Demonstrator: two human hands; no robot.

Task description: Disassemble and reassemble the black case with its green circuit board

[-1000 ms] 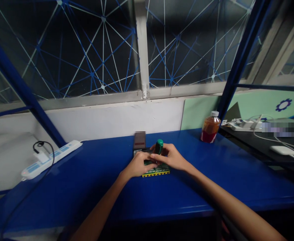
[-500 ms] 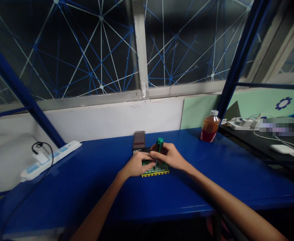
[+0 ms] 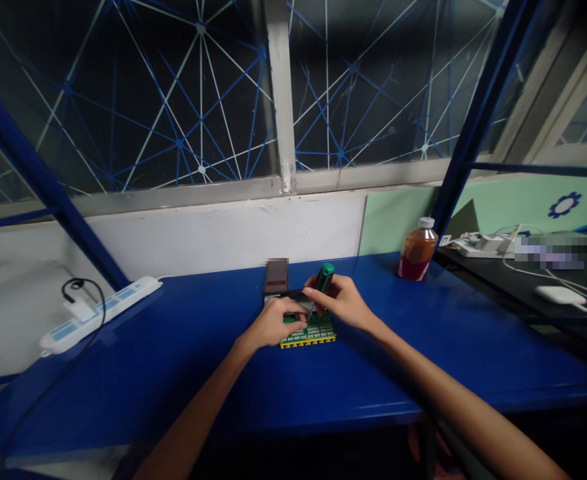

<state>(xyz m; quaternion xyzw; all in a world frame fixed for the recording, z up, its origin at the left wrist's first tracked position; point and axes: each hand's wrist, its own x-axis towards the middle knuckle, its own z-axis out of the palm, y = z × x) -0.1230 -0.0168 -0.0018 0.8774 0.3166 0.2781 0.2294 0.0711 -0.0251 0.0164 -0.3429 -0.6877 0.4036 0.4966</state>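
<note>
A green circuit board [image 3: 318, 331] with a yellow front edge lies on the blue table, below both hands. My right hand [image 3: 342, 300] grips a screwdriver [image 3: 325, 277] with a green and black handle; it leans to the right, its thin shaft pointing down to the board. At the board's left side is my left hand [image 3: 279, 321], thumb and fingers closed together near the screwdriver's tip. Whatever lies between those fingers is too small to make out. Behind the hands stands a dark box-like object [image 3: 277, 277], partly covered by them.
A white power strip [image 3: 101, 315] with a black cable lies at the table's left. Toward the back right stands a bottle of reddish drink [image 3: 417, 250]. A black table [image 3: 503, 280] at the right carries a white charger [image 3: 559, 295] and cables.
The screwdriver has gone from nearly upright to leaning right, and its tip has shifted left. My left fingers have drawn closer together by the tip.
</note>
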